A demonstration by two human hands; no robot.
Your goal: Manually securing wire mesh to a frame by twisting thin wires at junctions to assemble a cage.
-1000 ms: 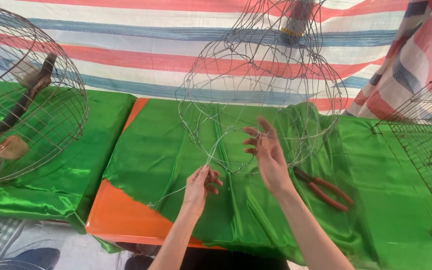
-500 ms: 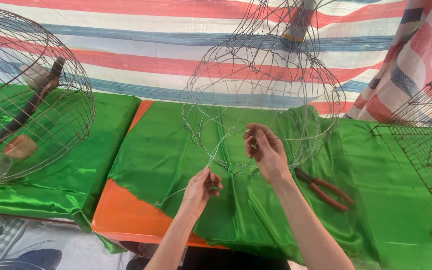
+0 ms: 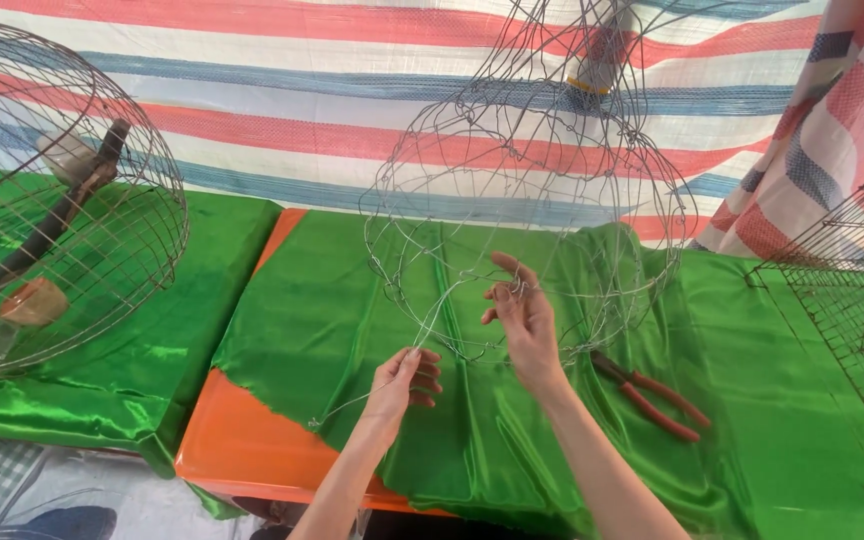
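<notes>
A rounded wire frame (image 3: 522, 170) of thin silver wire stands on green satin cloth (image 3: 332, 320) over an orange table (image 3: 252, 450). My left hand (image 3: 402, 380) pinches a loose length of wire (image 3: 430, 325) that runs down from the frame and trails toward the table's front. My right hand (image 3: 517, 315) is raised at the frame's lower front, fingertips pinched on a wire there. Red-handled pliers (image 3: 652, 395) lie on the cloth just right of my right forearm.
A finished round wire cage (image 3: 127, 215) with a wooden perch and cups sits at left on another green-covered table. Flat wire mesh (image 3: 852, 300) leans at the right edge. A striped tarp (image 3: 282, 100) hangs behind.
My right hand went from spread fingers to a pinch on the frame's wire. My left hand stayed low on the loose wire.
</notes>
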